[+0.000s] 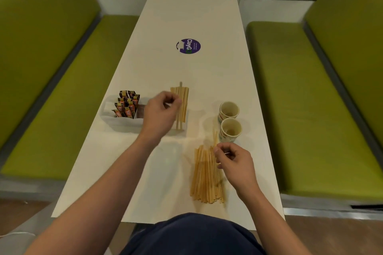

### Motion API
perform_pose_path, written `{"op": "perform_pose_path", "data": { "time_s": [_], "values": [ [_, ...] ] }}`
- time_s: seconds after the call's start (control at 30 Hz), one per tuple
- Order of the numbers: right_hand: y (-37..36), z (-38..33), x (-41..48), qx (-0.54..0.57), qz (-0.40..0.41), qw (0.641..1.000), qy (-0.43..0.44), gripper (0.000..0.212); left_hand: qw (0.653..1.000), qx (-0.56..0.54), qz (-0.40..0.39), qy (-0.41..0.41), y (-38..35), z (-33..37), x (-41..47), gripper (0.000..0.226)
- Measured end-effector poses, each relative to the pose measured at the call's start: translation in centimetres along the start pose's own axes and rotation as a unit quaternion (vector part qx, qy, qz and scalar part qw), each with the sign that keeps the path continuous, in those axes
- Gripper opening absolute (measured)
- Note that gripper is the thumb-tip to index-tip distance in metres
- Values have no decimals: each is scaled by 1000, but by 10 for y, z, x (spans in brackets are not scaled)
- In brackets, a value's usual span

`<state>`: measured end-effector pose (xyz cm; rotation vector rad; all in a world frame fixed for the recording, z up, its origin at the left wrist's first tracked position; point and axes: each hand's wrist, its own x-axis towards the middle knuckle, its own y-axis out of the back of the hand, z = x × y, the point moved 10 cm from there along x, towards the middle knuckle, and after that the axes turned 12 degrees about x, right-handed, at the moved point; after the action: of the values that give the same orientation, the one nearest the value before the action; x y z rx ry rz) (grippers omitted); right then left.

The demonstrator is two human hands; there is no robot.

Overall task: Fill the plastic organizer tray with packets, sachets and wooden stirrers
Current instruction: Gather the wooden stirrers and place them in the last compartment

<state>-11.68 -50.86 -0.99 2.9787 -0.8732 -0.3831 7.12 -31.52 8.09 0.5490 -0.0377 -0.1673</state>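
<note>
Left hand point(163, 112) curled over clear plastic organizer tray point(107, 113), grip unclear, cannot tell. Brown-orange sachets point(127, 103) upright in left compartment. Pale wooden stirrers point(183, 99) standing in right compartment, at fingertips. Loose stirrer pile point(207, 178) flat on white surface point(186, 16). Right hand point(235, 163) pinches single stirrer point(215, 138) at pile's far end. Two paper cups point(231, 130) just beyond.

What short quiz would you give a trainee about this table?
1. True or false: the sachets sit inside a paper cup.
2. How many paper cups stand on the table?
3. The loose pile of wooden stirrers lies nearest: A the right hand; B the purple sticker; C the left hand.
Key: 1 false, they stand in the plastic organizer tray; 2 two; 3 A.
</note>
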Motion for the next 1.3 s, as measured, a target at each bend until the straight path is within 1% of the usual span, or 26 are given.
{"op": "perform_pose_path", "data": {
  "time_s": [0.07, 0.13, 0.33, 0.47, 0.53, 0.63, 0.8, 0.87, 1.0, 1.07, 1.13, 1.23, 1.3],
  "values": [
    [-3, -8, 0, 33, 12, 999, 12, 6, 999, 22, 45, -13, 12, 5, 25, 6],
    [-7, -15, 1, 60, 27, 998, 23, 8, 997, 48, 59, -8, 13, -2, 43, 7],
    [-25, -44, 23, 82, 62, 993, 66, 5, 994, 102, 32, 19, -11, -35, 59, 7],
    [-41, -76, 48, 94, 94, 985, 106, 9, 992, 118, 9, 34, -22, -50, 58, 7],
    [-50, -91, 63, 100, 109, 982, 121, 5, 990, 135, 0, 28, -24, -51, 58, 9],
    [-71, -101, 85, 109, 106, 980, 125, 4, 987, 162, 3, 8, -24, -48, 60, 9],
    [-100, -79, 106, 77, 91, 991, 62, 6, 984, 178, 12, -21, -21, -45, 61, 6],
    [-106, -72, 109, 37, 88, 994, 47, 11, 984, 173, 20, -28, -19, -46, 60, 9],
    [-115, -71, 110, -106, 59, 990, 79, 18, 987, 151, 45, -32, -10, -45, 56, 16],
    [-115, -69, 111, -142, 61, 984, 85, 19, 987, 142, 60, -41, -3, -40, 51, 14],
    [-112, -67, 111, -157, 62, 982, 83, 21, 987, 134, 67, -53, 1, -32, 43, 12],
    [-103, -71, 101, -145, 61, 984, 89, 24, 990, 115, 62, -58, 5, -25, 26, 10],
    [-90, -77, 83, -133, 59, 983, 109, 20, 992, 105, 47, -57, 5, -25, 12, 8]
  ]
}}
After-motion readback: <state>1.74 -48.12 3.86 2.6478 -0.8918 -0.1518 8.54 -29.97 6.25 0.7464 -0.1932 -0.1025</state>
